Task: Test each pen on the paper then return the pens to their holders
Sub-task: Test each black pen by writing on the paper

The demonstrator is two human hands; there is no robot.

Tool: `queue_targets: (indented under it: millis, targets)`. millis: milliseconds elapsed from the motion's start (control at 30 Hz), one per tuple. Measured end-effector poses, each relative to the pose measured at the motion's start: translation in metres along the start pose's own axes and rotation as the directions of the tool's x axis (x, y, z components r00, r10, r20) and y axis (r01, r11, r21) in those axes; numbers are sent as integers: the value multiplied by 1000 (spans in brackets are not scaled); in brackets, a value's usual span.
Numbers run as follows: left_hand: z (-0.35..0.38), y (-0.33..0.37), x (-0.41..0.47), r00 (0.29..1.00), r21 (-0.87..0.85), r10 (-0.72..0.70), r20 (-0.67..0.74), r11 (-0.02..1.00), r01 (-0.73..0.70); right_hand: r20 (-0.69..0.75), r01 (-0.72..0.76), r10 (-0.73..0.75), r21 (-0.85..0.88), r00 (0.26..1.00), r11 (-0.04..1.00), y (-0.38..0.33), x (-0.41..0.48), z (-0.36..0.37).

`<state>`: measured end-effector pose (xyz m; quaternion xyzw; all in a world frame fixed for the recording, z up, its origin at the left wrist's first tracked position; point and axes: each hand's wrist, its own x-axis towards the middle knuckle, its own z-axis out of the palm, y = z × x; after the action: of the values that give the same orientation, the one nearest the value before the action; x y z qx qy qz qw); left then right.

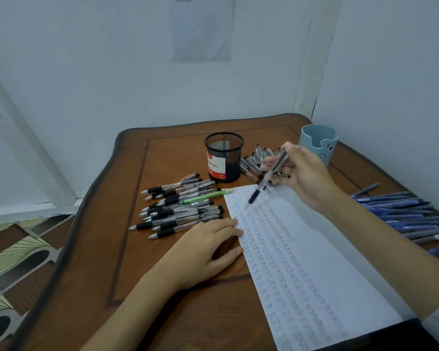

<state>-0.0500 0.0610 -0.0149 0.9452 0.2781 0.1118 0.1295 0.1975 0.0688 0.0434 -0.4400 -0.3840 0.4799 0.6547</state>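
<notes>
Fingers of my right hand [307, 173] pinch a blurred black-grip pen [266, 179], tip down over the far end of the paper [302, 262], while my left hand [203, 252] lies flat, its relaxed fingertips on the paper's left edge, loose black pens [180, 209] just beside it, and the mesh holder [223, 158] and blue holder [317, 140] stand beyond.

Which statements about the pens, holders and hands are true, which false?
The right hand holds a pen above the paper. True.
The black mesh pen holder is full of pens. False: no pens show in it.
The left hand rests at the paper's left edge. True.
The paper is blank. False: rows of handwriting cover it.
The green pen lies among the blue pens. False: it lies with the black-grip pens; the blue pens lie right of the paper.
</notes>
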Motion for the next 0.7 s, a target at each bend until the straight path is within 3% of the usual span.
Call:
queue_targets:
  millis: [100,200,400,567,700]
  targets:
    - [1,-1,-1,1000,0,-1,-6,1000,1,-66,-46,61,218,996,975,-6,-5,-9]
    - [2,-2,-1,1000,-3,-7,-2,1000,7,-86,-143,177,310,980,940,-9,-10,-19]
    - [4,-4,-1,1000,3,-6,-9,1000,6,-45,-205,243,400,969,893,-9,-22,-38]
    - [3,-2,-2,1000,-14,-4,-21,1000,3,-48,-184,206,288,977,940,-12,-31,-52]
    - [2,-1,-2,1000,-17,-12,-14,1000,12,-5,-301,321,334,947,893,-4,-38,-60]
